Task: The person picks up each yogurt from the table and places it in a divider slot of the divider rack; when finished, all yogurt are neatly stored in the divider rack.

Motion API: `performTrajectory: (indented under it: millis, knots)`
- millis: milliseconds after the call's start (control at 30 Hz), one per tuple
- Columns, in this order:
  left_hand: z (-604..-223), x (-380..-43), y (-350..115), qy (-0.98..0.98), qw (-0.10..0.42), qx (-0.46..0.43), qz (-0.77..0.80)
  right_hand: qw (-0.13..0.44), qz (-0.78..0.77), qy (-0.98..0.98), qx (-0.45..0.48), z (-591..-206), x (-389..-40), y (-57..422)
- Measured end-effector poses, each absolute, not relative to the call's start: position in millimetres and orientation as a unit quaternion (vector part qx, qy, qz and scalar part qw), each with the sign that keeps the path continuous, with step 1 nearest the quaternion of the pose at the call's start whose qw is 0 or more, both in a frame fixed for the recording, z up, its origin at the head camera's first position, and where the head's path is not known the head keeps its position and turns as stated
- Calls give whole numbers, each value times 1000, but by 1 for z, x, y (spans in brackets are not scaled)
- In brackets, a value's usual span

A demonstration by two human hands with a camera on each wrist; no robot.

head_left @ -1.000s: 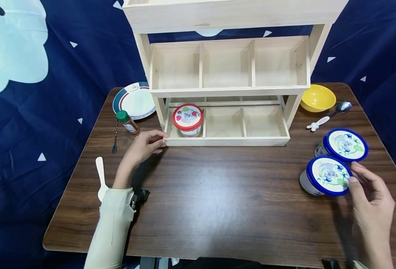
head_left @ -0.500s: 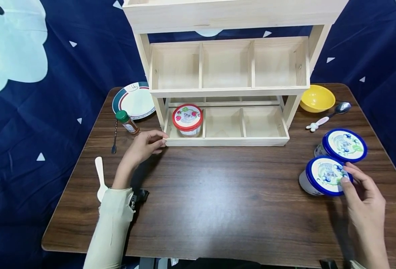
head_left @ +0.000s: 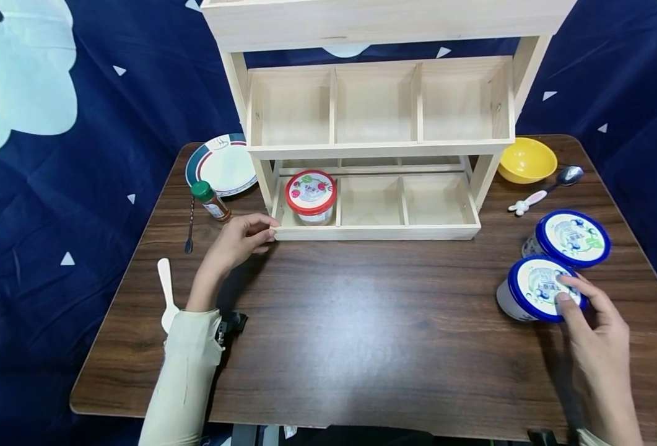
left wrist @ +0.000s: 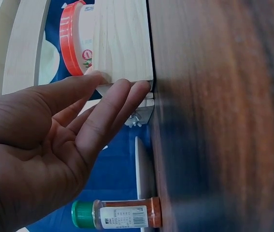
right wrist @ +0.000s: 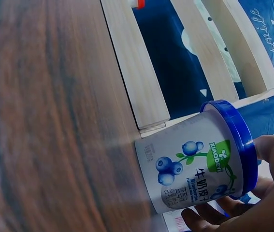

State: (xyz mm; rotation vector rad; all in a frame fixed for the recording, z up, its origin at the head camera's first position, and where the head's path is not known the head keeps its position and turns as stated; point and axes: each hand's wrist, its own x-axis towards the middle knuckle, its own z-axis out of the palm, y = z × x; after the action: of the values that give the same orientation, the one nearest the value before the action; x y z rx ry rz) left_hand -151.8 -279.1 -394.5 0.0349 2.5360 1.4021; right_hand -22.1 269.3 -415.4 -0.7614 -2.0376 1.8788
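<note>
My left hand [head_left: 240, 241] holds the front left corner of the wooden shelf's lowest tray [head_left: 378, 233], fingertips at the tray's end in the left wrist view. A red-lidded tub [head_left: 311, 198] stands in that tray's left compartment. At the right, my right hand [head_left: 601, 347] reaches over the nearer blue-lidded tub [head_left: 534, 288], thumb and index finger above the right part of its lid. In the right wrist view, this tub [right wrist: 190, 164] shows blueberries on its side, and other fingers [right wrist: 199, 223] lie beside it. Just behind is a second blue-lidded tub [head_left: 576, 238].
A plate [head_left: 228, 170], a green-capped seasoning bottle [head_left: 211, 201], a thin dark stirring spoon [head_left: 189, 232] and a white spoon [head_left: 168, 294] lie left. A yellow bowl [head_left: 527, 161] and a spoon with a rabbit handle [head_left: 545, 192] lie right. Divided upper tray [head_left: 378, 108] overhangs the lowest one.
My right hand has slid left from the nearer blue-lidded tub's right edge to over its lid. The tub has stayed in place, and my left hand is still at the tray corner.
</note>
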Motion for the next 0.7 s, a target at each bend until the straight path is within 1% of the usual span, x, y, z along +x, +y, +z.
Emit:
performTrajectory:
  millis: [200, 367, 567, 700]
  knots:
    - [-395, -151, -279, 869, 116, 12, 482, 116, 645, -705, -271, -418, -23, 270]
    - [-394, -152, -278, 868, 114, 12, 484, 94, 638, -723, -250, -423, -19, 274]
    - [-394, -150, -277, 868, 110, 13, 485, 97, 676, -700, -209, -427, -19, 276]
    - [-394, -149, -276, 868, 106, 18, 485, 98, 681, -696, -209, -428, -18, 275]
